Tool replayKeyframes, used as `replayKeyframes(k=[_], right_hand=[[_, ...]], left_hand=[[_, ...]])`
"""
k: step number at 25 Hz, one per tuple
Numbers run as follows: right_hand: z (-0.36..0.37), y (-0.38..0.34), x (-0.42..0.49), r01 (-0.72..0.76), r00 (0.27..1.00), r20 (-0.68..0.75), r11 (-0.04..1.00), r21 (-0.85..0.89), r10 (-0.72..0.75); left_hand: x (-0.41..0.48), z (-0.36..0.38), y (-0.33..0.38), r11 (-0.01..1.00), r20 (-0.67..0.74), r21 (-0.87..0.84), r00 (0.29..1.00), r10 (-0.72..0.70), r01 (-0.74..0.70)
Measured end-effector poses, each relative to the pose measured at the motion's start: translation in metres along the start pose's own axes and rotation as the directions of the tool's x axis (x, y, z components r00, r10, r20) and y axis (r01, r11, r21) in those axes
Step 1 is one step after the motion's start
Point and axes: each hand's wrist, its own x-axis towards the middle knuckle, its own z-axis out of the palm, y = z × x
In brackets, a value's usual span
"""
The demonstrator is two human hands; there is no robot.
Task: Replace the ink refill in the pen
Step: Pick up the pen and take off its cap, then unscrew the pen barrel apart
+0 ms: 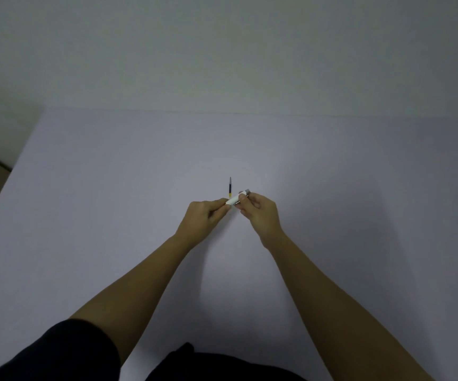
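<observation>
**Two hands hold the pen, and the refill waits on the tabletop**

On the left, a dark sleeve (57, 350) covers the top of the left arm. The left hand (201, 217) reaches out over the wide pale grey tabletop (85, 188). Its grip is pinched together on the near end of the short white plastic pen (234, 199). The fingertips (222, 202) cover that end, so I cannot tell if the tip is on or off.

Just past the pen, a thin dark ink refill with a yellow band (230, 187) lies flat on the tabletop. It points away from the person. Its near end looks very close to the pen, but I cannot tell if they touch.

On the right, the right hand (259, 213) has its grip clamped on the other end of the pen, near the grey cap end (246, 191). The pen is held up in the air, tilted, between both hands.

I think the person is twisting or pulling the pen open. Some things could go wrong here. If the hands pull too hard, the pen may pop apart and a small part could fly off and roll away. A hand could also bump the refill and make it roll across the smooth tabletop. A weak pinch could let the pen slip and drop.
</observation>
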Motion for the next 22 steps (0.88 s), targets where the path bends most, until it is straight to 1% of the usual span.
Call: replayKeyframes(k=[3,5,6,7,9,10,12,15,18,22], right_hand=[[0.000,0.001,0.005,-0.027,1.000,0.000,0.999,0.031,0.027],[-0.005,0.004,0.012,-0.060,0.995,-0.080,0.995,0.081,0.067],[-0.009,0.007,0.016,-0.078,0.987,-0.141,0.996,0.039,0.083],[-0.015,0.013,0.022,-0.104,0.978,-0.190,0.993,-0.063,0.090],[-0.026,0.023,0.029,-0.179,0.967,-0.230,0.931,-0.317,0.107],[-0.030,0.026,0.030,-0.203,0.965,-0.233,0.899,-0.388,0.118],[-0.034,0.033,0.033,-0.221,0.965,-0.228,0.863,-0.455,0.127],[-0.033,0.037,0.034,-0.179,0.976,-0.203,0.833,-0.523,0.082],[-0.029,0.037,0.035,-0.146,0.982,-0.182,0.799,-0.584,0.047],[-0.027,0.036,0.037,-0.149,0.981,-0.189,0.774,-0.615,0.040]], left_hand=[[-0.003,-0.002,-0.001,0.995,-0.007,-0.039,0.996,-0.088,0.088],[-0.005,-0.003,-0.007,0.988,0.034,0.020,0.988,-0.153,0.152],[-0.007,-0.003,-0.010,0.981,0.052,0.064,0.981,-0.184,0.181],[-0.008,-0.004,-0.014,0.975,0.063,0.090,0.975,-0.211,0.205],[-0.008,-0.003,-0.019,0.968,0.069,0.090,0.968,-0.242,0.235],[-0.007,-0.003,-0.021,0.967,0.064,0.086,0.967,-0.246,0.240],[-0.004,-0.003,-0.022,0.968,0.043,0.075,0.969,-0.242,0.239],[0.003,-0.003,-0.021,0.968,0.014,0.045,0.968,-0.249,0.248],[0.005,-0.003,-0.020,0.969,0.014,0.042,0.969,-0.246,0.245],[0.003,-0.003,-0.019,0.965,0.013,0.019,0.965,-0.263,0.262]])
